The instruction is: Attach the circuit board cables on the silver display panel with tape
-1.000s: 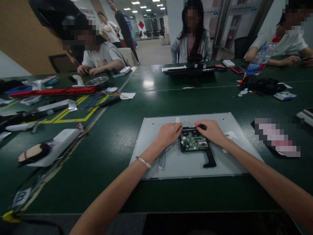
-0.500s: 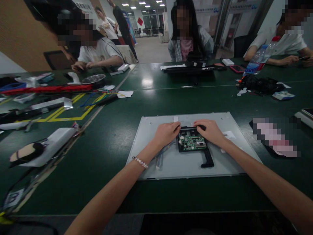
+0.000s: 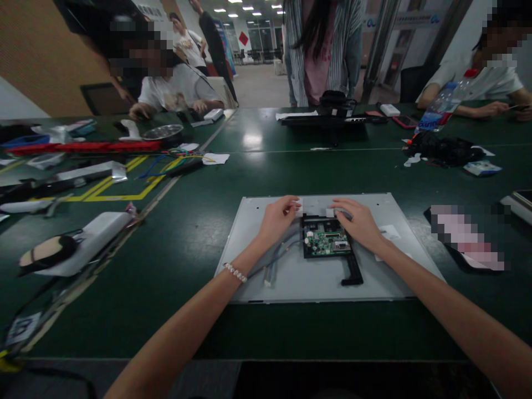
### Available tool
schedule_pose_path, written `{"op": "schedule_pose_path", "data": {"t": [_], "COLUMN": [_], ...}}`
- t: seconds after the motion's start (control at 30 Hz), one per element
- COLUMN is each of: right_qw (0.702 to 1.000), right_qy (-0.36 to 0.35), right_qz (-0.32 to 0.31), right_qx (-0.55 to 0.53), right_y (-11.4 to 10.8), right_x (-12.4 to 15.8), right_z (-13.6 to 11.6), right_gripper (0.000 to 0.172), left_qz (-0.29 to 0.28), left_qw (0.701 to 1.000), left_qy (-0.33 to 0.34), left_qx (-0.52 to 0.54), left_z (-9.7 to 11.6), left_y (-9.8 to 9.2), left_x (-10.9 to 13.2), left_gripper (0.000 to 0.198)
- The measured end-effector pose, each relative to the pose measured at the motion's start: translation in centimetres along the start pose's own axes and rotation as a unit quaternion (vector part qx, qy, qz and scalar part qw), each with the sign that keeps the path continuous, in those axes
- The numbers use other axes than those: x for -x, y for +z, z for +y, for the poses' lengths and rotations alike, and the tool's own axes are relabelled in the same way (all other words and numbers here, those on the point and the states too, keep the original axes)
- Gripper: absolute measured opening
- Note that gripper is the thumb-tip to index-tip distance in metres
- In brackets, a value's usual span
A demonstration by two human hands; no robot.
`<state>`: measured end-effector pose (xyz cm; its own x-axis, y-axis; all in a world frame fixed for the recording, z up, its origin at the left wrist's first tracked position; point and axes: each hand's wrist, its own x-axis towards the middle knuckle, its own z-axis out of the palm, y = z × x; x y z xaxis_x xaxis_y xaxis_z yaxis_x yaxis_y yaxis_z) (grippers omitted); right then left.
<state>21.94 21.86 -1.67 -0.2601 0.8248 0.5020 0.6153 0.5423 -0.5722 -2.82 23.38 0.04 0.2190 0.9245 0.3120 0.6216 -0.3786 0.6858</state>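
A grey metal panel (image 3: pixel 316 280) lies flat on the green table. A green circuit board (image 3: pixel 326 242) in a black frame sits on it, with a black bracket (image 3: pixel 353 270) toward me and blue-grey wires (image 3: pixel 276 260) to its left. My left hand (image 3: pixel 277 219) and my right hand (image 3: pixel 358 221) rest at the board's far edge. Their fingertips pinch the two ends of a pale strip of tape (image 3: pixel 316 209) lying across the panel just beyond the board.
Red bar (image 3: pixel 83 147), metal bowl (image 3: pixel 162 133), coloured wires and yellow floor-tape lines lie at the left. A white device (image 3: pixel 78 244) is nearer left. A water bottle (image 3: pixel 443 105) and black bundle (image 3: pixel 444 147) sit far right. People sit and stand along the far side.
Both hands slid a little away from me, from the board's top corners onto the tape strip beyond it. The person opposite stood up.
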Motion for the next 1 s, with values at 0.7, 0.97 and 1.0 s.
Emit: {"op": "schedule_pose_path", "data": {"t": [0.7,0.97,1.0], "right_qw": [1.000,0.999,0.998], "right_qy": [-0.020,-0.040,-0.050], "right_qz": [-0.005,0.011,0.015], "right_qx": [0.019,0.021,0.025], "right_y": [0.0,-0.8,-0.9], "right_x": [0.1,0.2,0.2], "right_z": [0.1,-0.4,-0.8], "right_gripper": [0.029,0.033,0.033], "left_qz": [-0.019,0.015,0.007], "left_qw": [0.994,0.999,1.000], "left_qy": [0.041,-0.025,-0.029], "left_qx": [-0.099,-0.023,0.010], "left_z": [-0.5,-1.4,-1.4], "left_y": [-0.5,-3.3,-4.1], "left_x": [-1.1,-1.8,-2.0], "left_gripper": [0.025,0.016,0.016]}}
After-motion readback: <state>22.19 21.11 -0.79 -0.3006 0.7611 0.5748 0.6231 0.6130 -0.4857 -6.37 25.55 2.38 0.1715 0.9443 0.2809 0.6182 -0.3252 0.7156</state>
